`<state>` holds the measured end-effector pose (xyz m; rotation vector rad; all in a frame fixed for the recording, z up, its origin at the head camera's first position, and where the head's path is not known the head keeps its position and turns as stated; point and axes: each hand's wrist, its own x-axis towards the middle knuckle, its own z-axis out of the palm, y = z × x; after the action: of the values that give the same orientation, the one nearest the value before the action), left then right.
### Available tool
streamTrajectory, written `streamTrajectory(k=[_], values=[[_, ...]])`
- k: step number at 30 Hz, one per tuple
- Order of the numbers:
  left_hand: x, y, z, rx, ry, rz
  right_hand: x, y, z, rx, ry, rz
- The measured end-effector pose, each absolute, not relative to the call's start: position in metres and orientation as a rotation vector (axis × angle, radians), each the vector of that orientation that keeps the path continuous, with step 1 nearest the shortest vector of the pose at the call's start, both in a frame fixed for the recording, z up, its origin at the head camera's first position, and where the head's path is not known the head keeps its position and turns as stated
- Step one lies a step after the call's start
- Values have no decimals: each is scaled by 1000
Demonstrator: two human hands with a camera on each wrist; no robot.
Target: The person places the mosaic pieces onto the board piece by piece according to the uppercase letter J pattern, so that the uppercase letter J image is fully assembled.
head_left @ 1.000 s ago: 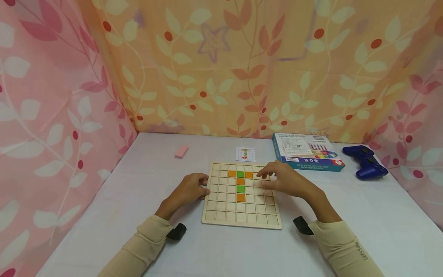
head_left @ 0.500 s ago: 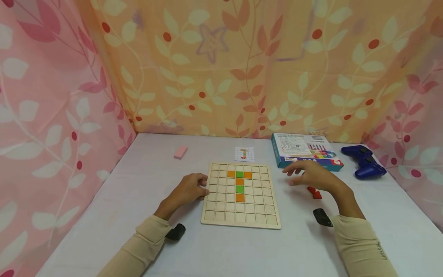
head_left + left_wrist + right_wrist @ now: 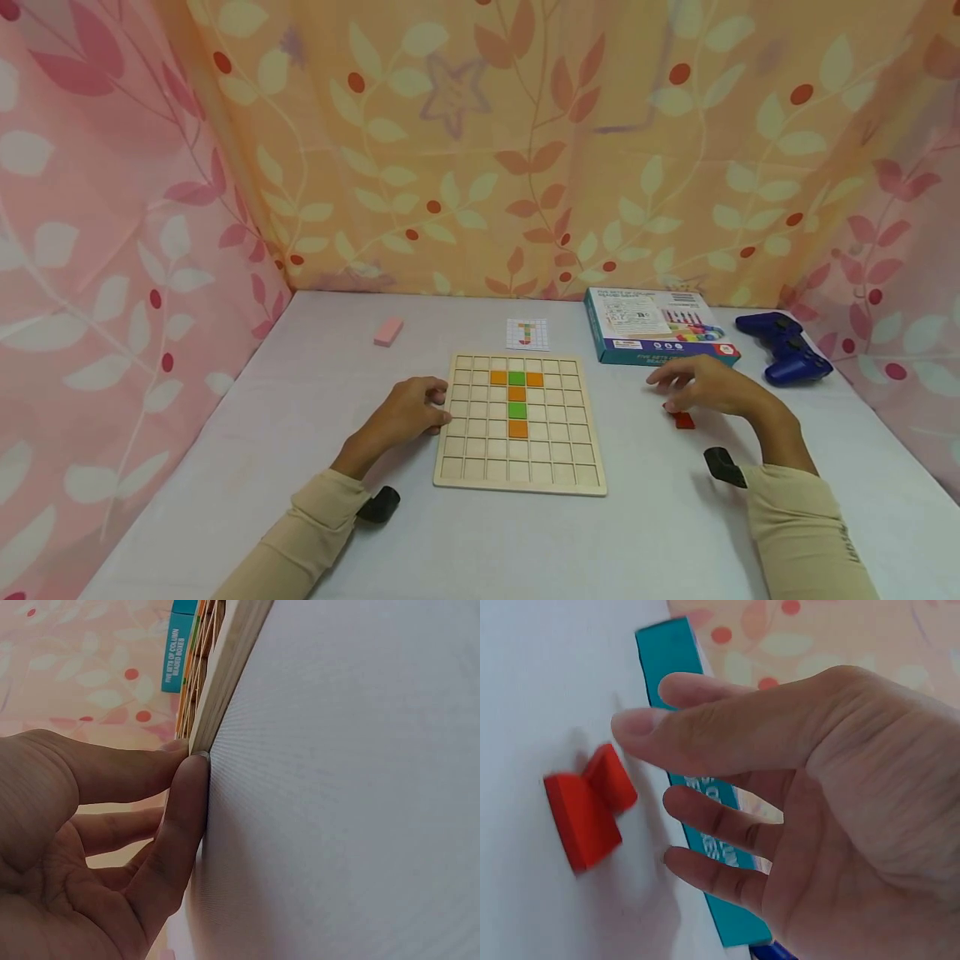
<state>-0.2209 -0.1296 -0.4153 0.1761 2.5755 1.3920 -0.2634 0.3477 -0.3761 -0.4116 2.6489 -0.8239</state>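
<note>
A wooden grid board (image 3: 520, 467) lies on the table, with orange and green square tiles (image 3: 517, 410) set in a T shape. At its left side my left hand (image 3: 401, 414) grips the board's edge; in the left wrist view the thumb and a finger (image 3: 191, 795) meet at the wooden rim. My right hand (image 3: 708, 387) hovers right of the board, fingers loosely bent and holding nothing. Just below its fingertips lie two small red pieces (image 3: 585, 821), one leaning against or overlapping the other. The thumb (image 3: 641, 724) is close to them, apart from them in the right wrist view.
Behind the board lies a small pattern card (image 3: 527, 334). A flat teal box (image 3: 660, 327) stands at the back right, with a blue game controller (image 3: 785, 350) beside it. A pink block (image 3: 388, 332) lies at the back left. Patterned cloth encloses the table.
My right hand has moved right, off the board, and now hangs over the red pieces, which came into sight as it withdrew. The left hand stays at the board's edge.
</note>
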Motion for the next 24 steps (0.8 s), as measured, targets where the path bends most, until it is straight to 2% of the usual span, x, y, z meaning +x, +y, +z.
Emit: streamTrajectory(k=[9,24], values=[[-220,-130,-416,177,2565,1404,-262,365,-383,-344,2618,-856],[-222,-130,-417,166,2556,1408,-266,349,-388,-332,2671,-799]])
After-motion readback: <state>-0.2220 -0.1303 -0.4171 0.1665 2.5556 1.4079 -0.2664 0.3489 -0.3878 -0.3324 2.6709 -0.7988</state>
